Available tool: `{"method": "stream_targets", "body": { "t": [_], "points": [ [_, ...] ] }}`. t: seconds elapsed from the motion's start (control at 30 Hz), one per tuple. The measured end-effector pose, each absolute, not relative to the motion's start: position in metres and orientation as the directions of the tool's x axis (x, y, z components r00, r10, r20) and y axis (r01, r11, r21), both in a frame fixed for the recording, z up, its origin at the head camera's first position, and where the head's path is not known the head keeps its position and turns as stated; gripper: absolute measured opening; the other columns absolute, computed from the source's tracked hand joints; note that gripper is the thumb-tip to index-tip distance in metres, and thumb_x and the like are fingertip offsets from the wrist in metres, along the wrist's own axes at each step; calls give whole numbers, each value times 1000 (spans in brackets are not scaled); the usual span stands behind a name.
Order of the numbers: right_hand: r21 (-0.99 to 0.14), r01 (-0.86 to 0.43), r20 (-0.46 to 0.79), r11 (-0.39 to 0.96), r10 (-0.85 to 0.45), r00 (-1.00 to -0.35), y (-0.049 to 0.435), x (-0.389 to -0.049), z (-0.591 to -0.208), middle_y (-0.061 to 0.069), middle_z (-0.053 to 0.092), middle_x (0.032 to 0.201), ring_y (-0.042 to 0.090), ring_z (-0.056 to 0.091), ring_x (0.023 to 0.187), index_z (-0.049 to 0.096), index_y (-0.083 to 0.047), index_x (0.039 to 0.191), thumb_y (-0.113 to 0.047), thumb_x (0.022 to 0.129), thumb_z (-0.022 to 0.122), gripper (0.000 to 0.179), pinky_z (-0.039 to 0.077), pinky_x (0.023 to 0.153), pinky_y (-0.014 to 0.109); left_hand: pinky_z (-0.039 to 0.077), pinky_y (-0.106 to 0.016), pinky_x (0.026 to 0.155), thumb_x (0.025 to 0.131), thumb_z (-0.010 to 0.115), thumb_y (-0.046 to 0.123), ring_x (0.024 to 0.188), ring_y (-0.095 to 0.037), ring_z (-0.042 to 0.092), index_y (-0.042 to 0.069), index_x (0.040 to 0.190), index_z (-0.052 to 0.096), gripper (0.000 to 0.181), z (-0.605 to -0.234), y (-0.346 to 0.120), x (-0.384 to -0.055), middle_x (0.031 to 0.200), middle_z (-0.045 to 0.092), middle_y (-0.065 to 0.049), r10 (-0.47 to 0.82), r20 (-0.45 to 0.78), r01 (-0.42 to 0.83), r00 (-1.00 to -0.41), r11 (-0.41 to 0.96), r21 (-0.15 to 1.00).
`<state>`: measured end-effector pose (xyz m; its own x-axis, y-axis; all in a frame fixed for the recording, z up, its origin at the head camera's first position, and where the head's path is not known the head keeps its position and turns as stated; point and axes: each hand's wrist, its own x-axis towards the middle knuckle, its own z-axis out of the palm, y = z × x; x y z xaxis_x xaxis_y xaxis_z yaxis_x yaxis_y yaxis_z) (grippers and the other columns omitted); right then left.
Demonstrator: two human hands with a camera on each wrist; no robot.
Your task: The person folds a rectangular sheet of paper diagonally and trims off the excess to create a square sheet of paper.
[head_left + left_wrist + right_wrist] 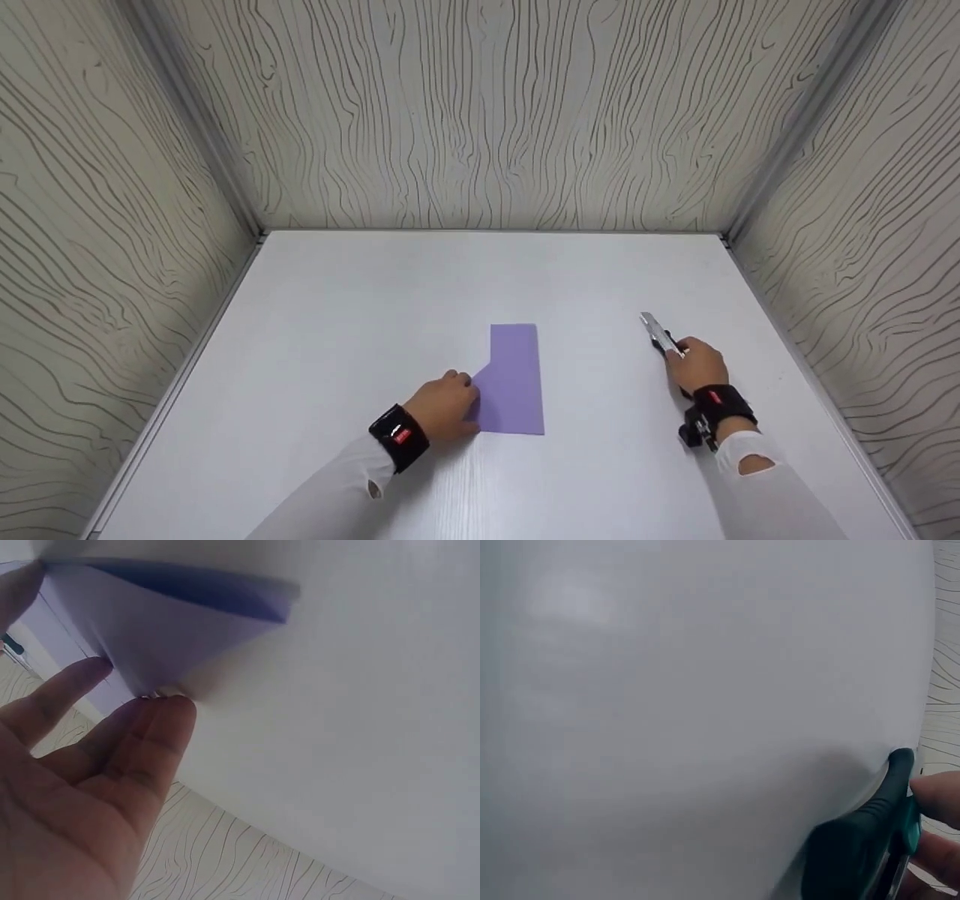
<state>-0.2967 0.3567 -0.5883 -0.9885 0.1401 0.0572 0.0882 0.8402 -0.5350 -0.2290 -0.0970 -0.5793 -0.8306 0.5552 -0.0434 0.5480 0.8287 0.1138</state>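
Observation:
A folded sheet of purple paper (514, 382) lies on the white table, with a notch at its upper left. My left hand (442, 405) is at its left edge, fingertips and thumb touching it. In the left wrist view, a slanted flap of the paper (150, 622) stands slightly apart from the layer beneath, and the fingers (150, 735) reach its edge fairly straight. On the right, my right hand (699, 365) grips a utility knife (660, 335), its silver end pointing up and left. The knife's dark green handle (855, 840) shows in the right wrist view.
The white table (360, 300) is enclosed by wood-grain patterned panels (480, 112) at the back and both sides, with grey metal posts (814, 112) in the corners. Table surface separates the paper from the knife.

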Motion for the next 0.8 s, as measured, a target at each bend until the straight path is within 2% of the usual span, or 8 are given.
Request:
{"method": "stream_targets", "body": {
  "t": [0.1, 0.23, 0.33, 0.4, 0.5, 0.57, 0.63, 0.8],
  "points": [
    [-523, 82, 71, 849, 139, -988, 357, -294, -589, 35, 73, 98, 41, 69, 82, 70, 19, 116, -13, 102, 61, 35, 53, 69, 47, 62, -36, 84, 90, 87, 44, 97, -21, 63, 5, 113, 77, 47, -581, -92, -231, 113, 72, -9, 554, -50, 548, -831, 830, 103],
    [-520, 88, 63, 850, 142, -988, 357, -290, -587, 26, 74, 82, 35, 66, 72, 75, 16, 97, -11, 102, 60, 31, 50, 60, 39, 62, -36, 84, 90, 85, 42, 97, -21, 62, 4, 106, 78, 42, -582, -86, -236, 116, 71, -10, 551, -20, 547, -834, 831, 99],
    [-521, 105, 36, 847, 144, -989, 359, -288, -585, 17, 70, 70, 30, 62, 65, 73, 9, 83, -12, 103, 58, 32, 44, 55, 34, 62, -36, 84, 90, 85, 41, 98, -22, 61, 4, 102, 78, 39, -585, -82, -242, 116, 71, -10, 549, 2, 547, -836, 832, 92],
    [-508, 105, 31, 855, 140, -990, 359, -287, -583, 15, 69, 69, 29, 62, 64, 72, 8, 81, -12, 103, 58, 33, 44, 54, 34, 62, -36, 86, 91, 84, 41, 99, -22, 62, 3, 103, 77, 41, -587, -81, -247, 116, 71, -10, 545, 9, 543, -839, 835, 90],
    [-451, 92, 72, 888, 139, -988, 354, -288, -584, 28, 70, 82, 42, 66, 74, 72, 15, 96, -15, 103, 60, 33, 53, 61, 46, 62, -38, 89, 92, 84, 42, 102, -24, 63, 2, 107, 77, 44, -590, -79, -253, 118, 71, -11, 540, 10, 538, -842, 837, 99],
    [-412, 70, 120, 909, 130, -984, 344, -290, -584, 37, 68, 99, 53, 65, 88, 69, 19, 111, -15, 102, 63, 36, 56, 71, 58, 63, -39, 91, 93, 83, 42, 105, -26, 64, 1, 109, 76, 45, -590, -77, -256, 121, 71, -13, 538, 10, 535, -843, 837, 112],
    [-378, 24, 173, 926, 96, -980, 327, -290, -584, 44, 63, 116, 60, 61, 105, 64, 20, 128, -17, 102, 66, 45, 55, 84, 68, 63, -41, 94, 94, 82, 42, 109, -28, 65, 0, 112, 76, 46, -591, -76, -259, 124, 70, -14, 536, 11, 533, -844, 837, 121],
    [-328, -193, 218, 925, -124, -968, 266, -285, -579, 39, 57, 142, 60, 54, 131, 61, 11, 142, -22, 100, 74, 55, 49, 107, 71, 60, -44, 105, 97, 78, 41, 124, -33, 66, -3, 127, 73, 53, -590, -73, -262, 138, 68, -18, 518, -2, 513, -855, 847, 139]
  ]
}}
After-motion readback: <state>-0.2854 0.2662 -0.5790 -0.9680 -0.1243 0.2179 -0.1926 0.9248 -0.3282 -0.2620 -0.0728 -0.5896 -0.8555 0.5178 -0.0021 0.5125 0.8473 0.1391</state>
